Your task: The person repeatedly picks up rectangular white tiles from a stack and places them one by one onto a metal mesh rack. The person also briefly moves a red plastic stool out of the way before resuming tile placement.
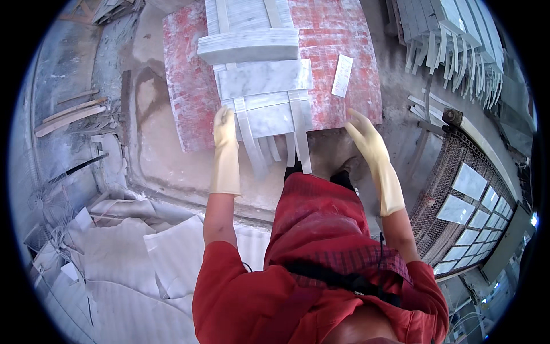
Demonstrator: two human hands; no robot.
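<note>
My left hand point(224, 127), in a cream rubber glove, is beside the left edge of a stack of grey-white marble slabs point(269, 118). Its fingers point forward, with nothing visible in them. My right hand point(365, 133), gloved alike, is apart from the stack, over the front right edge of a worn red board point(362, 69); its fingers are spread and it holds nothing. A veined marble slab point(260, 79) lies on top of the stack. Pale strips point(298, 123) run over the slabs and hang down in front. Behind it, more slabs point(249, 46) form a taller pile.
A white label-like slip point(342, 75) lies on the red board. At right stands a mesh conveyor point(438, 192) carrying marble tiles point(470, 182); beyond are stacked slabs with hanging strips point(458, 28). White sheets point(117, 252) cover the lower left, near a wire fan point(48, 200). Wooden sticks point(71, 117) lie left.
</note>
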